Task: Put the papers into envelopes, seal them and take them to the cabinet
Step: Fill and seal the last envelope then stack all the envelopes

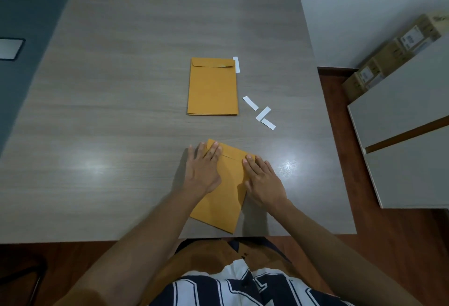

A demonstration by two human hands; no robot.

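From the head view, a pale grey wood-grain table [121, 111] fills most of the scene, its near edge running just in front of the person's striped shirt [233, 288]. Close to that edge, at about six o'clock from the table's middle, lies a brown kraft-paper envelope [226, 196], turned slightly clockwise, flap end away from the person and folded down. The left hand [202, 172] lies flat on the envelope's left side, fingers straight and spread, fingertips pressing the flap's left corner. The right hand [263, 181] lies flat on the right side, fingers straight and close together, tips on the flap's right end. Neither hand curls round anything.

At twelve o'clock from the hands, well apart, sits a squared stack of matching brown envelopes [212, 87], flaps closed; how many are in it I cannot tell. A white paper strip [236, 64] lies against its top right corner. Three more loose white strips [260, 112] lie at about four o'clock from the stack, between it and the table's right edge.

The table is bare to the left and beyond the stack. Off the right edge, past a band of reddish-brown floor [335, 116], stands a white cabinet [401, 135], with cardboard boxes [388, 55] behind it.
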